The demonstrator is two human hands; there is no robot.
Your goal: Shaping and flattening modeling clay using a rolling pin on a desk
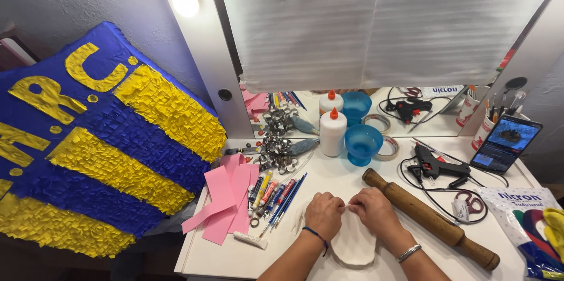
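Note:
A flat sheet of white dough or clay lies on the white table near the front edge. My left hand and my right hand rest on its far edge, fingertips pinched together on the material where the two hands meet. A dark cord bracelet circles my left wrist and a metal bracelet my right wrist. A wooden rolling pin lies diagonally just right of my right hand.
Pink paper strips and several pens and tubes lie left of my hands. Behind stand a white glue bottle, a blue cup, tape, a black glue gun, a phone. A blue-and-yellow fringed piece leans at left.

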